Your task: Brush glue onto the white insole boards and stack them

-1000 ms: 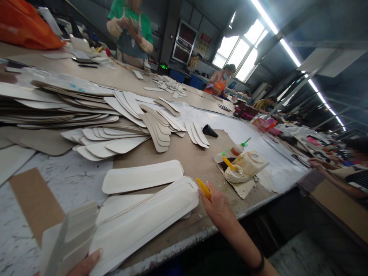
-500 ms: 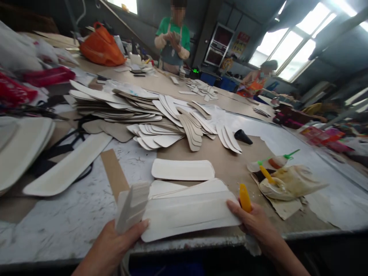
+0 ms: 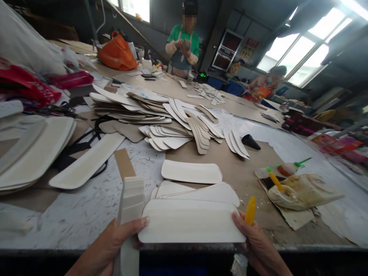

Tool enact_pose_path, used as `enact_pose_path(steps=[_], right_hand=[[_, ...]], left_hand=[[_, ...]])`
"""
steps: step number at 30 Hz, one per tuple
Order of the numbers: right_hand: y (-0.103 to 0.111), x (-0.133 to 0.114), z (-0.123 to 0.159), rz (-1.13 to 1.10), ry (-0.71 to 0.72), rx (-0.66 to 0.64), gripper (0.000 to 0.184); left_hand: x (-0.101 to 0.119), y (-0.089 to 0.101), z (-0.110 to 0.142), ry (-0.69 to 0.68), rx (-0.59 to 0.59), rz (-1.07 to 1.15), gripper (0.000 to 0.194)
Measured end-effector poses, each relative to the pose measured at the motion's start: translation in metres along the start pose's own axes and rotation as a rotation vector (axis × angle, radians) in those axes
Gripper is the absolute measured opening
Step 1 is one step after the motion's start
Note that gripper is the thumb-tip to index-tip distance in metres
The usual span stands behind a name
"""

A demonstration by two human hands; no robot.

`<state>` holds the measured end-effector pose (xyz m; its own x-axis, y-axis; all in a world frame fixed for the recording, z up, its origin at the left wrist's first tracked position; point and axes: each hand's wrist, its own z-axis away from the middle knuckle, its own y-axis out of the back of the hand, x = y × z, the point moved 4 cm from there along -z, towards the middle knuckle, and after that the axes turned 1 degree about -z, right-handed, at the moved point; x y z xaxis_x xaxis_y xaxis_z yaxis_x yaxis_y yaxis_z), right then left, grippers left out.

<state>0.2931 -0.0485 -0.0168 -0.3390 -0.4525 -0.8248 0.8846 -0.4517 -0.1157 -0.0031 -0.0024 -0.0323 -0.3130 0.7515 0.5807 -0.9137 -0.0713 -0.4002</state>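
A long white panel (image 3: pixel 192 222) with rounded corners is stretched between both hands at the table's front edge. My left hand (image 3: pixel 110 237) is closed, its thumb on the panel's left end, and also carries a fanned stack of white strips (image 3: pixel 132 199). My right hand (image 3: pixel 258 239) pinches the panel's right end. It also grips a tool with a yellow handle (image 3: pixel 250 211), whose pale, crusted end (image 3: pixel 239 264) shows below the hand. Just behind lie several loose white panels (image 3: pixel 201 193) and a neat white stack (image 3: pixel 191 171).
Piles of curved white and beige pieces (image 3: pixel 169 126) cover the table's middle. Larger panels (image 3: pixel 43 153) lie at left. At right are a glue-stained bag (image 3: pixel 316 189) and squeeze bottles (image 3: pixel 287 168). A black cone (image 3: pixel 250 142) lies nearby. A co-worker in green (image 3: pixel 184 46) stands across the table.
The view has turned slightly, shifting the scene to the right. The held panel is more level and lower at its right end; the strip stack in my left hand stands more upright.
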Motion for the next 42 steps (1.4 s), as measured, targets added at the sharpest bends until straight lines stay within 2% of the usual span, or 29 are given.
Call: enact_pose_path(steps=[4, 8, 12, 15, 19, 22, 25, 28, 31, 34, 37, 42], right_hand=[[-0.001, 0.002, 0.000, 0.109, 0.013, 0.016, 0.046], [-0.002, -0.015, -0.003, 0.250, 0.059, -0.003, 0.054], [-0.007, -0.048, -0.016, 0.405, 0.111, -0.114, 0.053], [-0.010, -0.077, -0.034, 0.531, 0.162, -0.152, 0.050], [-0.017, -0.111, -0.067, 0.732, 0.268, -0.152, 0.044], [-0.024, -0.125, -0.092, 1.066, 0.346, -0.072, 0.041], [-0.025, -0.128, -0.109, 1.308, 0.412, 0.038, 0.035], [-0.017, -0.123, -0.118, 1.355, 0.445, 0.118, 0.028], [-0.008, -0.114, -0.125, 1.372, 0.435, 0.136, 0.027], [-0.006, -0.106, -0.136, 1.340, 0.377, 0.072, 0.031], [-0.010, -0.098, -0.148, 1.258, 0.314, -0.048, 0.034], [-0.013, -0.095, -0.160, 1.098, 0.268, -0.194, 0.031]], left_hand=[[0.001, 0.006, -0.006, -0.031, 0.032, -0.078, 0.032], [0.012, 0.008, -0.012, -0.059, 0.017, -0.184, 0.035], [0.040, 0.000, -0.020, -0.116, -0.069, -0.234, 0.031], [0.067, -0.011, -0.030, -0.163, -0.082, -0.324, 0.033], [0.100, -0.032, -0.047, -0.200, -0.034, -0.515, 0.040], [0.117, -0.043, -0.061, -0.256, 0.060, -0.635, 0.037], [0.124, -0.041, -0.074, -0.331, 0.173, -0.758, 0.032], [0.123, -0.030, -0.084, -0.376, 0.257, -0.861, 0.031], [0.119, -0.021, -0.090, -0.377, 0.275, -0.895, 0.034], [0.115, -0.024, -0.097, -0.352, 0.231, -0.882, 0.041], [0.112, -0.035, -0.105, -0.306, 0.135, -0.859, 0.045], [0.111, -0.047, -0.114, -0.282, 0.056, -0.877, 0.038]])
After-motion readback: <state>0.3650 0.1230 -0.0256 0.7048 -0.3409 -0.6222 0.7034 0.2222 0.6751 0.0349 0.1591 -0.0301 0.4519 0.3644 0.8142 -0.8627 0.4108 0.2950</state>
